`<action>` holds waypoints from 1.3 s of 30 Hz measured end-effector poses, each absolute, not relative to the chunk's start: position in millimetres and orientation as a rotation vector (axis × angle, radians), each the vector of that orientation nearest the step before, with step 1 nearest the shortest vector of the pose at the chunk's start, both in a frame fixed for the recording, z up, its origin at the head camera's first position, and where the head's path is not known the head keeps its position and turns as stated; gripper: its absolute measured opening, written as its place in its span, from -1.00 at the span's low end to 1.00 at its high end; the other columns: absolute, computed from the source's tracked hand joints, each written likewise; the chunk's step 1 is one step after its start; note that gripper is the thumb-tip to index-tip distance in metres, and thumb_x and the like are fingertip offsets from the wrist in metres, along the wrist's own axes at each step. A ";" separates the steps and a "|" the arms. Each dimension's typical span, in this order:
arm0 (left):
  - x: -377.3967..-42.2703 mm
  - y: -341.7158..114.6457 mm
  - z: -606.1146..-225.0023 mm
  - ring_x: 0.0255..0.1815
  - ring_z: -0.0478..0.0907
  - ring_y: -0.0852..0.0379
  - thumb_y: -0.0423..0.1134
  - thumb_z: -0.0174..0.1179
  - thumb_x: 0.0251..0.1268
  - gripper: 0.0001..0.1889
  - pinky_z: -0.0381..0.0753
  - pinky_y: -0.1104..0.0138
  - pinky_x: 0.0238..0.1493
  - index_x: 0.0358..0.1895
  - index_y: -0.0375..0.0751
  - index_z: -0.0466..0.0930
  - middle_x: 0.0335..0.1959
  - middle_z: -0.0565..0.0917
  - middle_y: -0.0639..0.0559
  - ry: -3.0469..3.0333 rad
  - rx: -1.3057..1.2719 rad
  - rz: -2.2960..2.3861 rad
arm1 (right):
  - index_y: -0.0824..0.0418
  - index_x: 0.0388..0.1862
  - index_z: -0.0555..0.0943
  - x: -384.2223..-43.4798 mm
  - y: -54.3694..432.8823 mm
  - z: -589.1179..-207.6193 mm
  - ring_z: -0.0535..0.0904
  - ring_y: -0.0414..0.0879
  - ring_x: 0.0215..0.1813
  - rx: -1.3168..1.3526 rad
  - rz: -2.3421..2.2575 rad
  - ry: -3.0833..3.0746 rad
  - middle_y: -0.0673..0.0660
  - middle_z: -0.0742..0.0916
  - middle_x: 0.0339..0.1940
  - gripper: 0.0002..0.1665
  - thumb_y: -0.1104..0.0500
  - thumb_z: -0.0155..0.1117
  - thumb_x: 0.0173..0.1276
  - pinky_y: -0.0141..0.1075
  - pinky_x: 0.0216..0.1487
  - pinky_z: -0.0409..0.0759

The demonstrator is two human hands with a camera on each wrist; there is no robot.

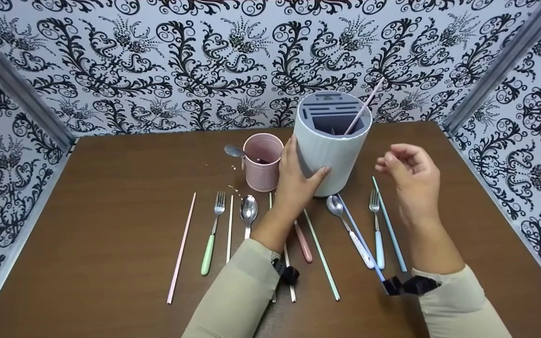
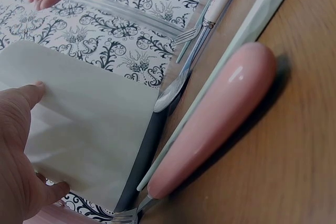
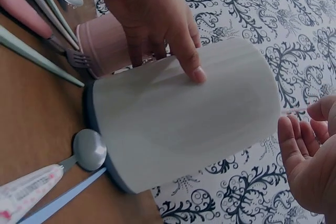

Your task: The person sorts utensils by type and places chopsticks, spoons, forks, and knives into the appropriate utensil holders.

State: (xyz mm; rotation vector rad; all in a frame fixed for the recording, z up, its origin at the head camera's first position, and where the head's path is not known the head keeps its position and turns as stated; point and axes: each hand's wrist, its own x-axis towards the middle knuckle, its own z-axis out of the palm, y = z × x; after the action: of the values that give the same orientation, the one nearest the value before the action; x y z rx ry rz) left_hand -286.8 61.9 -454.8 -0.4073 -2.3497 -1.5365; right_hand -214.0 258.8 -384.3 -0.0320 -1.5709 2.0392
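A tall white utensil holder (image 1: 329, 162) with a grey slotted top stands at the back of the table. My left hand (image 1: 294, 180) grips its left side, thumb across the front. A pink chopstick (image 1: 367, 105) leans out of the holder's large opening. To the right of the holder, my right hand (image 1: 416, 183) is in the air with loosely bent fingers and nothing visible in it. Beside my left hand stands a pink cup (image 1: 263, 176), with a spoon (image 1: 234, 150) sticking out over its left rim. The inside of the holder is mostly hidden.
In front lie a pink chopstick (image 1: 182, 246), a green-handled fork (image 1: 208, 253), a large spoon (image 1: 249, 210), a pink-handled fork (image 2: 215, 119), a patterned-handle spoon (image 3: 89, 149), a blue-handled fork (image 1: 379, 244) and several other chopsticks. Patterned walls enclose the brown table (image 1: 111, 225).
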 end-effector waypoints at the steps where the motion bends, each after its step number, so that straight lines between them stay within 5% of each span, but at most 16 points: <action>1: -286.9 61.8 -455.1 0.67 0.13 -0.10 -0.01 0.51 0.21 0.09 0.15 0.11 0.68 0.67 -0.23 0.00 0.63 0.21 -0.22 -2.346 -0.409 -1.534 | 0.38 -0.10 0.65 -212.6 259.9 -386.2 0.73 -0.09 -0.29 -0.042 2.041 -1.570 0.18 0.71 -0.29 -0.76 0.59 0.18 0.38 -0.30 -0.16 0.78; 39: -285.7 60.9 -455.3 0.67 0.12 -0.11 0.01 0.50 0.22 0.09 0.16 0.08 0.68 0.67 -0.20 -0.01 0.64 0.20 -0.21 -2.356 -0.404 -1.541 | 0.22 0.09 0.62 -192.8 292.5 -408.0 0.71 -0.23 -0.25 -0.047 1.790 -2.192 0.00 0.70 -0.19 -0.69 0.40 0.34 0.41 -0.42 -0.18 0.75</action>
State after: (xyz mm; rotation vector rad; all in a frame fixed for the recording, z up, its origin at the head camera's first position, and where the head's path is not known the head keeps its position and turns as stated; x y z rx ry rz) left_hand -285.7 60.9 -455.3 -0.4037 -2.3560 -1.5409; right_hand -192.8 292.5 -408.0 -0.0466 -2.1924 1.7896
